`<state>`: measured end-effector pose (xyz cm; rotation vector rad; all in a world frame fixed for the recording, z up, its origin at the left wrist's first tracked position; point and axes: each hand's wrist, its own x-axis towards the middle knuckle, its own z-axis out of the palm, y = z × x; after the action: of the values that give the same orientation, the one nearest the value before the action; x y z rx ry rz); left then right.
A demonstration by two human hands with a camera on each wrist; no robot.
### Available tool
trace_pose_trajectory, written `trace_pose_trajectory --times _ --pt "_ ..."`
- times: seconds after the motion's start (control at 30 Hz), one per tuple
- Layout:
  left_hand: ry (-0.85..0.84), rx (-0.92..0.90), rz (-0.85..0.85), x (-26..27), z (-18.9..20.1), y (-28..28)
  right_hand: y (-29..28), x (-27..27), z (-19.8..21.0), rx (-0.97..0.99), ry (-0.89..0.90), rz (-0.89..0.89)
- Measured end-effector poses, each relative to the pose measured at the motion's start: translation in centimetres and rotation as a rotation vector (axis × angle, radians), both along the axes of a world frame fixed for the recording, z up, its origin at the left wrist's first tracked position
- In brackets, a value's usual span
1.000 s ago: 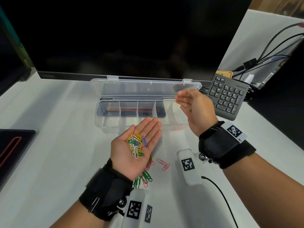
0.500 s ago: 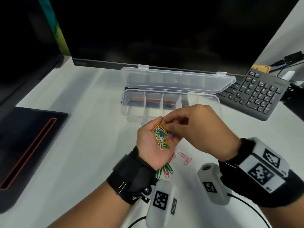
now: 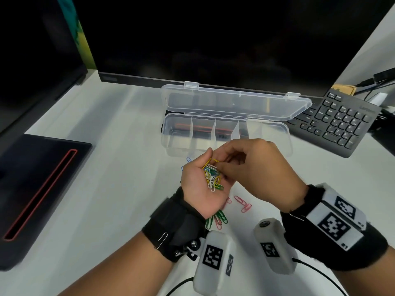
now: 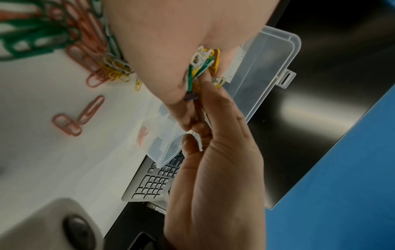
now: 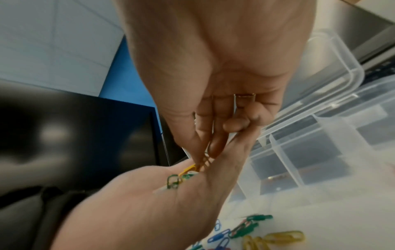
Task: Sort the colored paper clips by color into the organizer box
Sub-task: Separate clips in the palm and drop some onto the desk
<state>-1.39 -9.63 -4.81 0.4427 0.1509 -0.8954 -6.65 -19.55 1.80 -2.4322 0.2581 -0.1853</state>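
My left hand lies palm up in front of the clear organizer box and carries a small heap of yellow, white and green paper clips. My right hand reaches over that palm, and its thumb and forefinger pinch a yellow clip at the top of the heap. The box stands with its lid raised, and the dividers show compartments that look empty. Loose pink clips, green clips and blue clips lie on the white table under my hands.
A black monitor stands right behind the box. A black keyboard lies to the right of it. A dark flat device with a red slot sits at the left. More yellow clips lie on the table.
My right hand came from beside the box down onto my left palm and took hold of a yellow clip. My left palm has cupped slightly.
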Motion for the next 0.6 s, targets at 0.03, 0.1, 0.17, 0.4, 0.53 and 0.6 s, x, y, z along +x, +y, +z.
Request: trace_pose_trajectory --times 0.03,0.1,0.17,0.4,0.53,0.6 --pt "-0.02 -0.001 0.001 0.0 0.1 0.1 -0.2 -0.1 0.2 0.109 0.01 -0.006" --pt "-0.036 -0.007 0.002 -0.1 0.2 0.1 -0.5 -0.2 0.7 0.305 0.01 -0.028" --pt "-0.014 -0.033 0.001 -0.1 0.3 0.1 -0.7 -0.2 1.2 0.461 -0.016 -0.07" --pt "-0.006 -0.021 0.024 0.1 0.1 0.0 -1.1 -0.1 1.4 1.468 0.066 -0.286" --pt "-0.012 -0.004 0.002 0.2 0.3 0.1 -1.0 0.0 1.7 1.417 0.15 -0.23" --pt "-0.008 -0.004 0.007 0.1 0.5 0.1 -0.8 0.1 2.2 1.019 0.142 -0.159"
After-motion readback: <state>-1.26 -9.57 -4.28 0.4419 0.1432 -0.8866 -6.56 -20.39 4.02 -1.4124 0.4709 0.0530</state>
